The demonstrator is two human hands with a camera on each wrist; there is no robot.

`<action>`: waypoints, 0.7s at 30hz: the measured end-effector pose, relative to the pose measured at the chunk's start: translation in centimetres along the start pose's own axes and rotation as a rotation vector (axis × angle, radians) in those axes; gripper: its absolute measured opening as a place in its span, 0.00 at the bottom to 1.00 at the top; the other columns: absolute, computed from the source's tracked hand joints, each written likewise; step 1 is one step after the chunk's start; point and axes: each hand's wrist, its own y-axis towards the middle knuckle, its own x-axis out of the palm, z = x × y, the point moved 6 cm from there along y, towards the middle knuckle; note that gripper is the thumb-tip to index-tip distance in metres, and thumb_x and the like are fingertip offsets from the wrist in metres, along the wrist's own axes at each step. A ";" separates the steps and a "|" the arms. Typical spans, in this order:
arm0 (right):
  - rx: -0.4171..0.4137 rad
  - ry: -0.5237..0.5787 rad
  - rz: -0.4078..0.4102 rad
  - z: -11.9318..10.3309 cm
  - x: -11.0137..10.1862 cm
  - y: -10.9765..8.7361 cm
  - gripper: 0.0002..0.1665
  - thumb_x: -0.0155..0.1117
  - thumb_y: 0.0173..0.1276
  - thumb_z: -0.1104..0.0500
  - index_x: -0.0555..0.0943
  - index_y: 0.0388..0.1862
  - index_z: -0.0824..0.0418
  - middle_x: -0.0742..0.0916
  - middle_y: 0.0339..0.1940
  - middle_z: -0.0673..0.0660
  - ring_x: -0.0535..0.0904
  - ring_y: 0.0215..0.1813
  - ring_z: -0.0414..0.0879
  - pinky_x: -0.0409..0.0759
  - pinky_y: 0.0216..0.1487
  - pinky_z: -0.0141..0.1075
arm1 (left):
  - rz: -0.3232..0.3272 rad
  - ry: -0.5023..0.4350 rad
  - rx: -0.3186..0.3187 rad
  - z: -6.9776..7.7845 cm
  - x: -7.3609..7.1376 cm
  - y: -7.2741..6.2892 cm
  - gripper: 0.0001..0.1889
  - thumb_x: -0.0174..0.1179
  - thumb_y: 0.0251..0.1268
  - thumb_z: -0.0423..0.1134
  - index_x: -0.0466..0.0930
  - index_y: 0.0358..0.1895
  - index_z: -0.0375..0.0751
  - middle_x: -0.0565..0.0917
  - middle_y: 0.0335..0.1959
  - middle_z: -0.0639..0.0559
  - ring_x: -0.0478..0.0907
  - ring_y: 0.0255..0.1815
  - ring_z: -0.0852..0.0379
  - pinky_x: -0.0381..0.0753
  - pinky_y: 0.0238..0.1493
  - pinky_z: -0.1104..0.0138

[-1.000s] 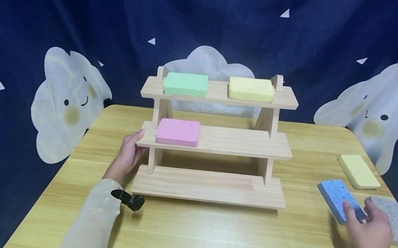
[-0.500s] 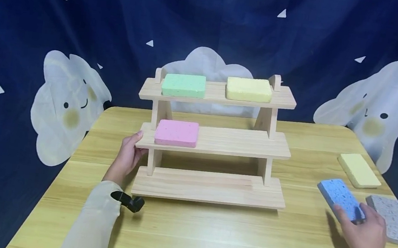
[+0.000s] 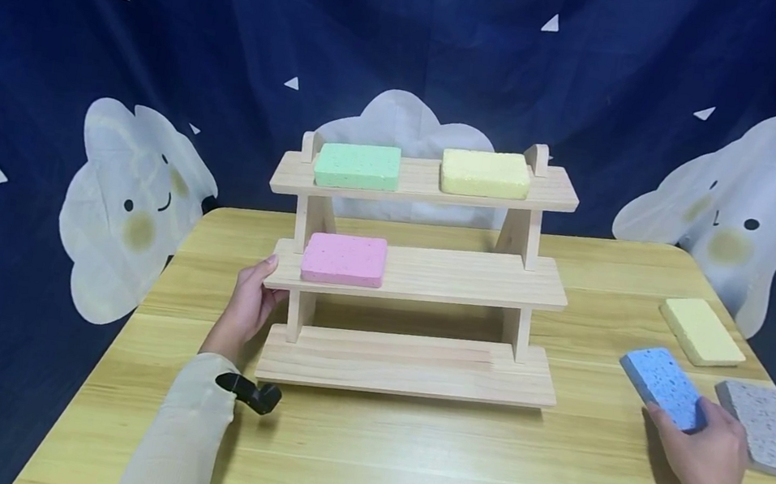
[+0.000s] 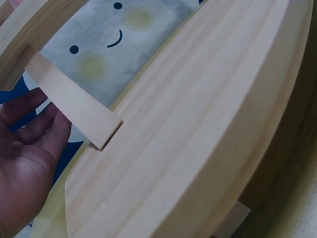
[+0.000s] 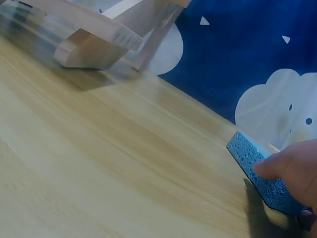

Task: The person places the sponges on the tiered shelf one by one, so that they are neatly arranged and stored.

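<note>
At the right of the head view, my right hand [image 3: 709,456] pinches a blue speckled sponge [image 3: 659,384] at its near end. The right wrist view shows the thumb pressed on the face of that sponge [image 5: 265,176], with a shadow on the table below it. My left hand [image 3: 250,306] holds the left end of the middle board of a three-tier wooden display shelf [image 3: 471,277]. In the left wrist view, the fingers of this hand [image 4: 29,153] are behind the upright. A pink sponge [image 3: 344,259] lies at the left of the middle tier.
On the top tier sit a green sponge [image 3: 357,166] and a pale yellow sponge [image 3: 485,175]. Another yellow sponge [image 3: 702,332] and a grey speckled sponge [image 3: 768,431] lie near the right edge of the wooden table [image 3: 404,457]. A dark blue curtain [image 3: 240,26] hangs behind.
My right hand has shifted a little left, bringing thumb and fingers farther along the blue sponge, which stays in nearly the same place. My left hand keeps its hold on the shelf.
</note>
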 end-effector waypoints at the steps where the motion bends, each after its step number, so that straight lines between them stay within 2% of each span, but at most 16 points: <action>1: 0.003 -0.001 0.002 -0.1 0.0 0.0 0.51 0.61 0.64 0.45 0.52 0.69 0.79 0.56 0.68 0.80 0.48 0.70 0.73 0.49 0.67 0.63 | -0.001 0.001 -0.002 0.0 0.0 0.0 0.28 0.38 0.75 0.45 0.59 0.66 0.23 0.79 0.40 0.56 0.79 0.42 0.64 0.79 0.52 0.69; 9: 0.021 0.024 0.003 -0.2 -0.2 0.1 0.48 0.60 0.65 0.47 0.54 0.69 0.78 0.58 0.68 0.80 0.50 0.70 0.73 0.51 0.67 0.62 | -0.002 -0.004 0.002 0.1 0.1 0.0 0.28 0.39 0.75 0.46 0.59 0.65 0.23 0.79 0.41 0.56 0.79 0.43 0.64 0.79 0.50 0.70; 13: -0.001 0.045 -0.001 -0.7 -0.5 0.1 0.47 0.59 0.65 0.46 0.55 0.69 0.77 0.60 0.66 0.81 0.53 0.68 0.75 0.54 0.65 0.64 | -0.008 -0.005 0.004 0.0 0.1 0.1 0.28 0.39 0.75 0.45 0.59 0.65 0.22 0.78 0.42 0.55 0.79 0.43 0.64 0.79 0.51 0.70; 21: -0.119 0.080 0.005 -2.8 -1.5 -0.1 0.44 0.60 0.65 0.48 0.58 0.68 0.77 0.62 0.64 0.82 0.56 0.65 0.76 0.55 0.63 0.65 | -0.001 -0.018 -0.001 0.0 0.0 0.1 0.28 0.39 0.75 0.45 0.59 0.66 0.23 0.78 0.43 0.54 0.78 0.44 0.63 0.78 0.52 0.69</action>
